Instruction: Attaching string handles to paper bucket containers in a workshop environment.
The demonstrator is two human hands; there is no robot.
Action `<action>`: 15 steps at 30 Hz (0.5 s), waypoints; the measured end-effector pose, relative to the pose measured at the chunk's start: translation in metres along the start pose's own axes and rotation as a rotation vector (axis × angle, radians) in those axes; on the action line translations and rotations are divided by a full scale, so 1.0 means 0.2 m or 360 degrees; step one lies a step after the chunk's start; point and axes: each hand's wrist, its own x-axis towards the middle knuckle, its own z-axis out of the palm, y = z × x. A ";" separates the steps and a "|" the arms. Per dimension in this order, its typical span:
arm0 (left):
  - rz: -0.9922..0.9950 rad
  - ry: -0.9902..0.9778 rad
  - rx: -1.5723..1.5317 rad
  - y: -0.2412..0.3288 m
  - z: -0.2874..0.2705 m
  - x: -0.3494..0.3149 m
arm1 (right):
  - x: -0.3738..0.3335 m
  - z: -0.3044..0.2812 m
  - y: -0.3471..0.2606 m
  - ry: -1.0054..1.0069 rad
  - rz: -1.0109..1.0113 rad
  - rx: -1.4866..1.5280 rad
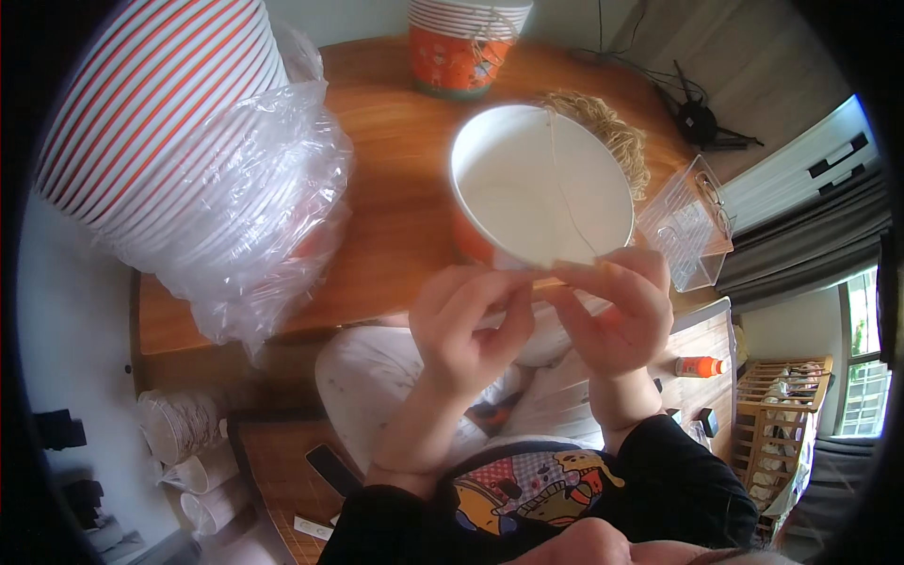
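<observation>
A crinkled clear plastic bag point(250, 198) wraps the striped cup stack left of the wooden table point(395, 188). A clear plastic box point(692, 226) sits at its right edge; an orange bottle point(699, 366) lies below that.

Two hands point(471, 325), one open paper bucket point(541, 184), two bucket stacks point(160, 104), one clear plastic box point(687, 226), one orange bottle point(699, 366)

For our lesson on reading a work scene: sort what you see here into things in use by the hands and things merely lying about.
In use:
left hand and right hand, pinching at the rim
paper cup, white inside
thin string across its mouth
twine bundle behind it

Lying about:
bagged striped cup stack
finished cup stack
clear plastic box
orange bottle
</observation>
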 end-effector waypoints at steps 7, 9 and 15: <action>-0.0181 0.0036 -0.0136 0.00 0.00 0.00 | -0.01 0.00 -0.01 -0.0069 -0.0065 -0.0004; -0.0158 0.0002 -0.0133 0.00 0.00 0.00 | 0.00 0.03 0.01 -0.0003 -0.0136 0.0038; -0.0163 0.0037 -0.0108 -0.01 -0.01 0.01 | 0.02 0.03 0.03 -0.0070 -0.0207 0.0126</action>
